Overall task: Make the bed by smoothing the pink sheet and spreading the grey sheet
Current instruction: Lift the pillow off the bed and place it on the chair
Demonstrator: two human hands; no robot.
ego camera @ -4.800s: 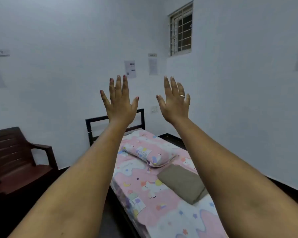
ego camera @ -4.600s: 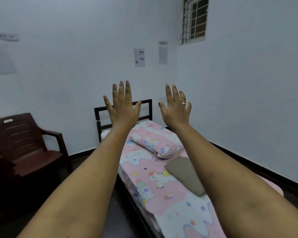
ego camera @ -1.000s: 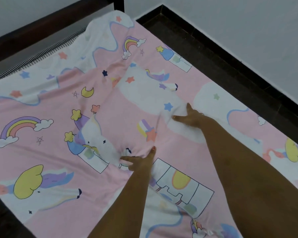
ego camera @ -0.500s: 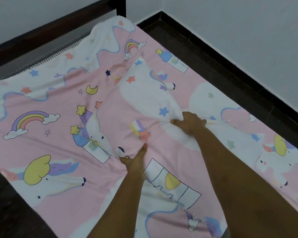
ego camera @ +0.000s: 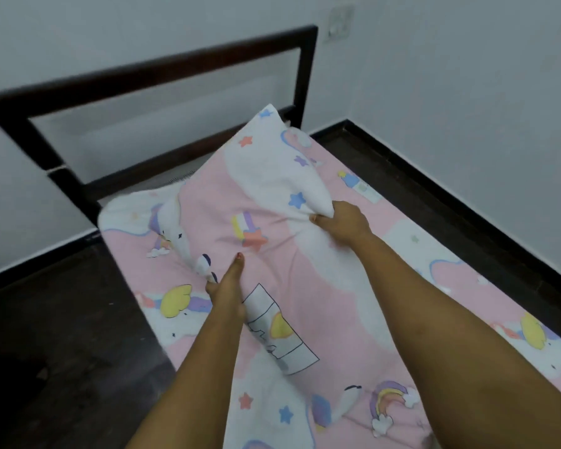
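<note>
Nearest the lens, two bare forearms [ego camera: 201, 367] entering from the lower edge and reaching forward. Beneath them, the pink sheet [ego camera: 292, 264], printed with rainbows, stars, unicorns and castles, spread over the mattress [ego camera: 156, 184] from the near edge of the view to the headboard end. Next, the left hand [ego camera: 225, 291], low and close to the sheet's left side, with the thumb on top, a red-painted nail showing and the fingers tucked under the cloth, pinching a fold of the pink sheet. Farther out and to the right, the right hand [ego camera: 342, 226], knuckles up, fingers curled tightly round a gathered bunch of the same sheet. Between and beyond the two hands, the cloth standing up off the mattress in a slack, creased tent, rising to a white corner pointing toward the headboard [ego camera: 175, 64]. On either side of the raised part, the sheet lying flat, its left edge rounded over the side. Past the lifted corner, a narrow grey strip of uncovered mattress with striped edging. Behind it, the headboard — a dark open frame, pale wall visible through the gap. Dark floor [ego camera: 62, 319] to the left and right. Farthest, pale walls [ego camera: 467, 92] meeting in a corner, with a blurred switch plate [ego camera: 340, 23] high up.
</note>
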